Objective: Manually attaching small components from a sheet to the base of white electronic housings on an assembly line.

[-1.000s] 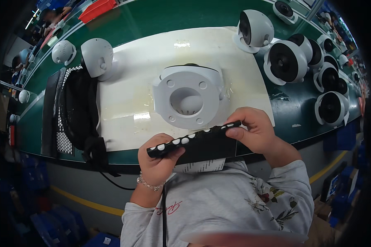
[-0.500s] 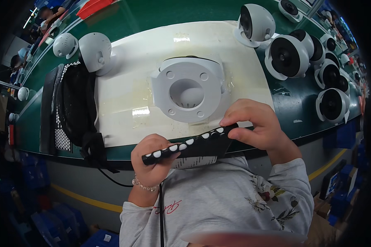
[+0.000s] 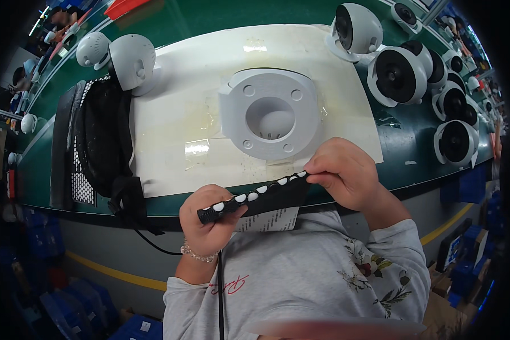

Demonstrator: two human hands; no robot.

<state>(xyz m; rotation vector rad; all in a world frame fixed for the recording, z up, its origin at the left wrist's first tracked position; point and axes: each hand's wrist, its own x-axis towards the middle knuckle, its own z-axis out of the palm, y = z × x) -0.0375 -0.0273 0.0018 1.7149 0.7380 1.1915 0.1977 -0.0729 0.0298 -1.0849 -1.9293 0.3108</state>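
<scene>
My left hand is closed around the left end of a black sheet dotted with round white pads, its dotted edge tilted up to the right. A white printed label shows on the sheet's lower part. At the right end of that edge, my right hand is closed, thumb and forefinger pinched together at the last pads. Whether a pad is between those fingertips is too small to tell. Just beyond lies a white rounded device, its ring-shaped base with round recesses facing up. Neither hand touches it.
A pale mat covers part of the green table. At left lie a black strapped pouch and a white rounded device. Several white devices with black fronts stand at right. A red tray is at the back.
My right thumb and forefinger have drawn together at the sheet's right end. The view has shifted slightly, and the white device appears a little farther right. My left hand keeps its hold.
</scene>
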